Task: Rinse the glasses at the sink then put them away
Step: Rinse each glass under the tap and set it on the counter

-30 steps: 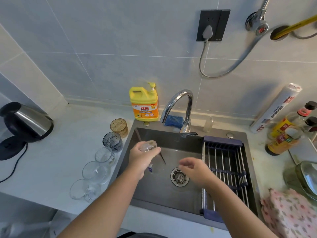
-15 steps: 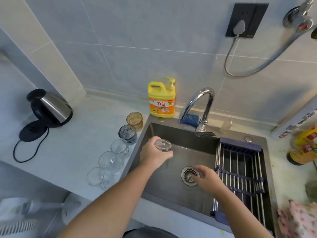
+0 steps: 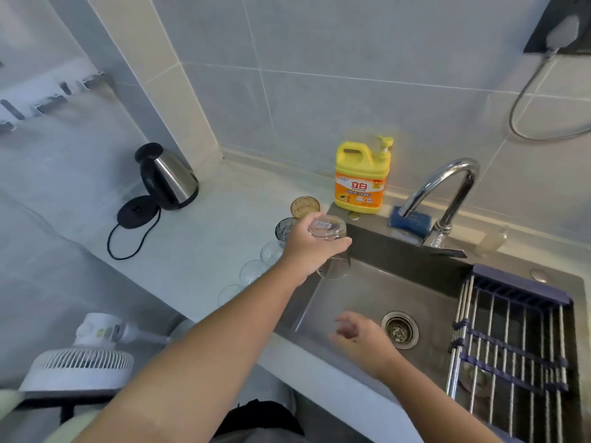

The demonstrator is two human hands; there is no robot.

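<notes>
Our bare left forearm [image 3: 224,340] rises from the lower left of the frame to the centre. There our left hand [image 3: 303,251], back uppermost, curls its fingers round an upturned clear cylindrical glass tumbler [image 3: 329,230]. Our bare right forearm [image 3: 441,401] comes in from the lower right. Our right hand [image 3: 363,342] hangs just below centre, fingers loosely spread, blurred, holding nothing.

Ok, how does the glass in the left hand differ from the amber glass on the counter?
The held glass is clear; the amber glass is tinted. The held glass is gripped by the left hand over the sink, stickered base up; the amber glass stands upright, untouched, on the counter. Both are handleless tumblers.
</notes>
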